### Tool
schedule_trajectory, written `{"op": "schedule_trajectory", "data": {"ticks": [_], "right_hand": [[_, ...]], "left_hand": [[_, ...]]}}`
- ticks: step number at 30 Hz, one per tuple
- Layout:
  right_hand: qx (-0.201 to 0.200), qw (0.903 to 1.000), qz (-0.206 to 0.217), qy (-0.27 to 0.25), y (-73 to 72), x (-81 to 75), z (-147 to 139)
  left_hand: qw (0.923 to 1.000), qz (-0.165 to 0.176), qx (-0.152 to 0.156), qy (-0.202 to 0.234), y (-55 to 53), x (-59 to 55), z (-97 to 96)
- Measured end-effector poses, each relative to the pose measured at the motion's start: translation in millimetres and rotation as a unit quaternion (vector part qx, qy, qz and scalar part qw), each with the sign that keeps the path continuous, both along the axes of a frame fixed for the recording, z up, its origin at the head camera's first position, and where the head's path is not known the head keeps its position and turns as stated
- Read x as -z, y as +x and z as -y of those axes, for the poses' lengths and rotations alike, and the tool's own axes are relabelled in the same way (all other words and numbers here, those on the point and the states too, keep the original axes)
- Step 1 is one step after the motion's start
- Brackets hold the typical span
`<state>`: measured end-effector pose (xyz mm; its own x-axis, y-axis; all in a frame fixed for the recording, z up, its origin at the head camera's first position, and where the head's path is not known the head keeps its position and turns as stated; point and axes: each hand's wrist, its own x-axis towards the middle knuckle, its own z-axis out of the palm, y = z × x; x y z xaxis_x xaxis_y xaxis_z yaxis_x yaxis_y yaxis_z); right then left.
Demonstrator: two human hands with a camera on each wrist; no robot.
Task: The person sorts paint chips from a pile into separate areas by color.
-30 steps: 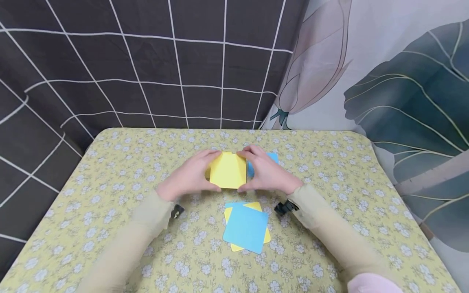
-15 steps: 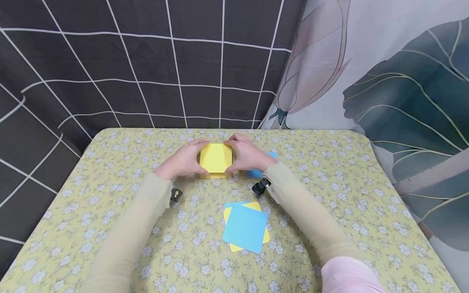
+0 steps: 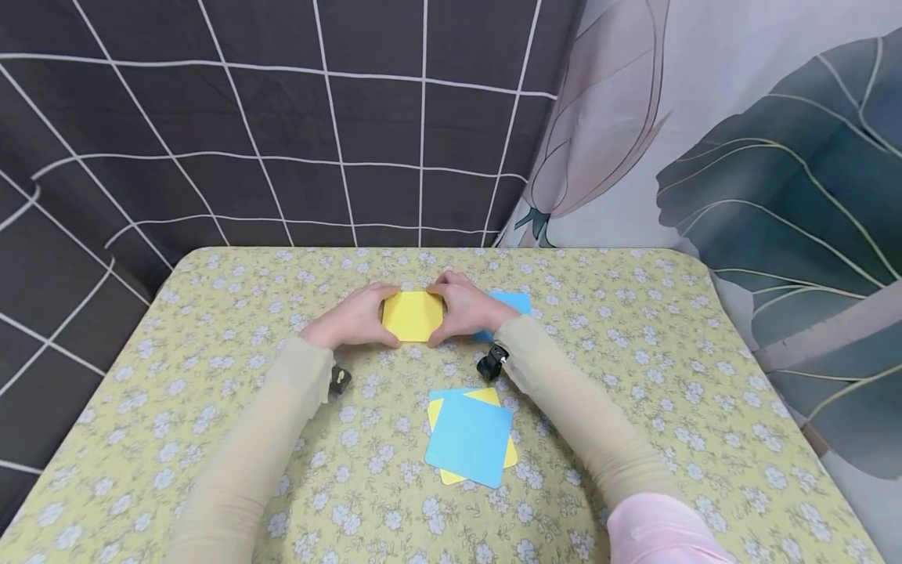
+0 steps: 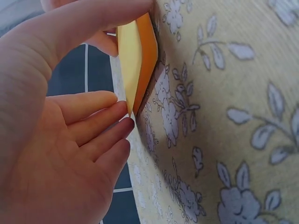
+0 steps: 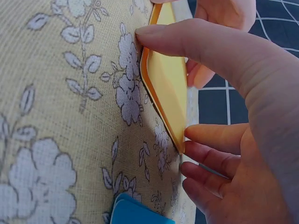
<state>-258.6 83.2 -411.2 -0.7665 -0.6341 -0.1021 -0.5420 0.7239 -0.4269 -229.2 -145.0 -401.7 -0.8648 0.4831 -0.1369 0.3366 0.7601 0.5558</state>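
Two yellow square cards (image 3: 413, 317), one over the other, lie between my hands near the back of the table. My left hand (image 3: 355, 317) holds their left side, thumb at the near corner and fingers at the far one. My right hand (image 3: 465, 307) holds the right side the same way. In the left wrist view the upper card (image 4: 129, 56) stands apart from the shaded lower card (image 4: 148, 51) at the middle, and they meet at the far corner. The right wrist view shows the cards (image 5: 168, 79) close over the cloth.
Blue cards (image 3: 510, 301) lie partly hidden behind my right hand. Nearer the front is a loose pile, a blue card (image 3: 468, 440) on top of a yellow card (image 3: 512, 454), with another blue corner (image 3: 442, 398) beneath. A floral cloth (image 3: 310, 501) covers the table.
Both hands have moved left with the yellow upper card, away from the blue cards at the back, and brought it down over the lower yellow card. The front pile has stayed put.
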Motion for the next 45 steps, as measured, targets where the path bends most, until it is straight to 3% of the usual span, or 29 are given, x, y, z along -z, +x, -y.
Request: {"op": "schedule_trajectory", "data": {"ticks": [16,25,30,33,37,45], "right_hand": [[0.011,0.9999,0.011,0.005,-1.5,0.6,1.6],[0.015,0.9994,0.024,-0.020,0.0,-2.8,-1.3],[0.035,0.9983,0.005,-0.047,6.1,-13.5,-10.6],[0.043,0.9980,-0.016,-0.043,16.8,-21.7,-18.4],[0.043,0.9978,-0.039,-0.031,36.9,-29.9,-31.4],[0.027,0.9965,-0.073,-0.030,89.3,-40.6,-62.6]], "left_hand": [[0.9999,0.000,-0.007,0.010,-2.8,7.0,2.8],[0.9997,0.000,-0.017,0.016,0.2,5.4,4.2],[0.9993,-0.022,-0.016,0.027,4.9,-1.5,2.3],[0.9983,-0.042,-0.015,0.037,13.7,-7.9,-2.6],[0.9971,-0.062,0.002,0.044,33.1,-13.5,-12.8],[0.9923,-0.076,0.092,0.031,80.6,-11.9,-36.2]]}}
